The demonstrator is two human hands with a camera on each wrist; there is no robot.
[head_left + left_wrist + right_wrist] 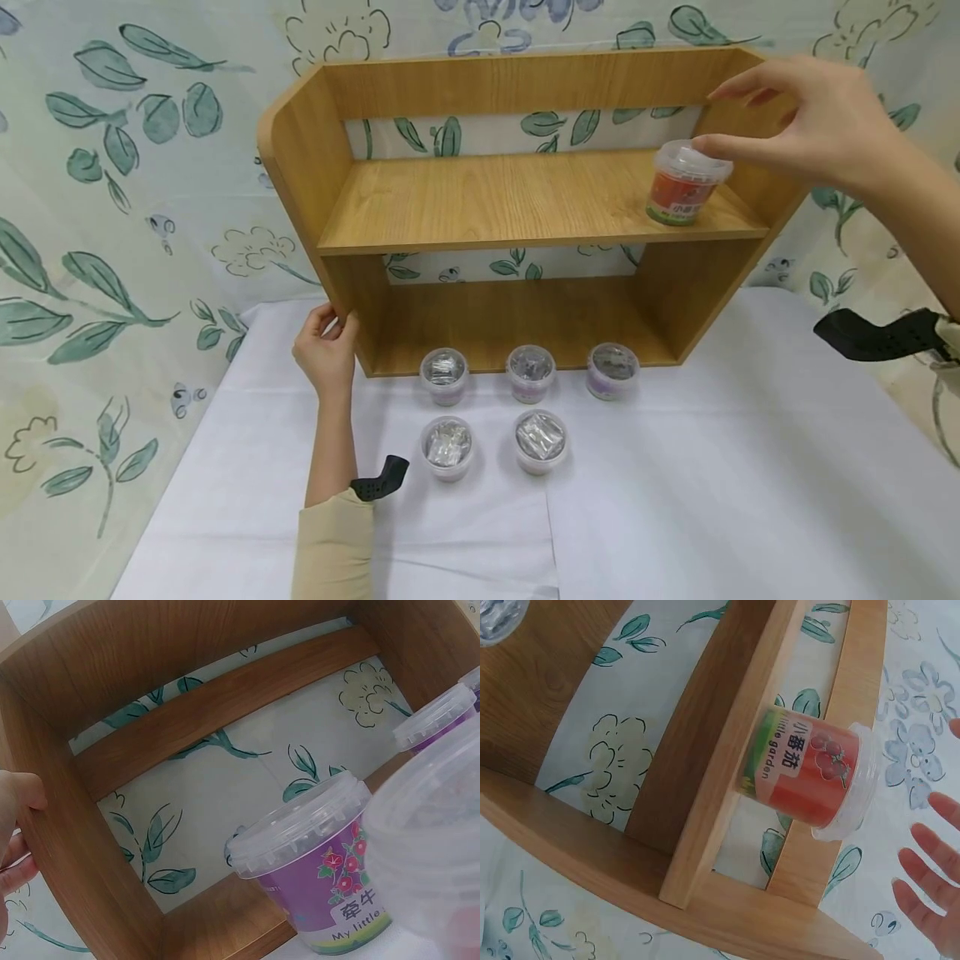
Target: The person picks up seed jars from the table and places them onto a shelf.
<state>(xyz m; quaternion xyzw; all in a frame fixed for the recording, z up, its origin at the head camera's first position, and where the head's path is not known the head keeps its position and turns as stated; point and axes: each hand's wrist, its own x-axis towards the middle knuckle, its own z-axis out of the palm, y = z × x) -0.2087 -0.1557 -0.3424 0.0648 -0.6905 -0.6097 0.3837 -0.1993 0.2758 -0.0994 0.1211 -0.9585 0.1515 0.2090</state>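
On the upper board of a wooden shelf (480, 200), near its right end, a red plastic cup (678, 192) with a clear lid stands upright. My right hand (825, 125) is beside the lid, thumb and fingers spread. In the right wrist view the fingers (930, 862) are apart from the cup. My left hand (327, 350) grips the front edge of the shelf's left side panel, low down. The left wrist view shows the thumb on one face of this panel (82, 847) and fingertips on the other.
Several clear-lidded cups stand in two rows before the shelf, among them a front-row cup (447, 447) and a back-row cup (612, 371). Silvery packets show through some lids. A purple cup (322, 892) has printed flowers. White cloth (712, 492) covers the table; leaf-patterned fabric (112, 250) hangs behind.
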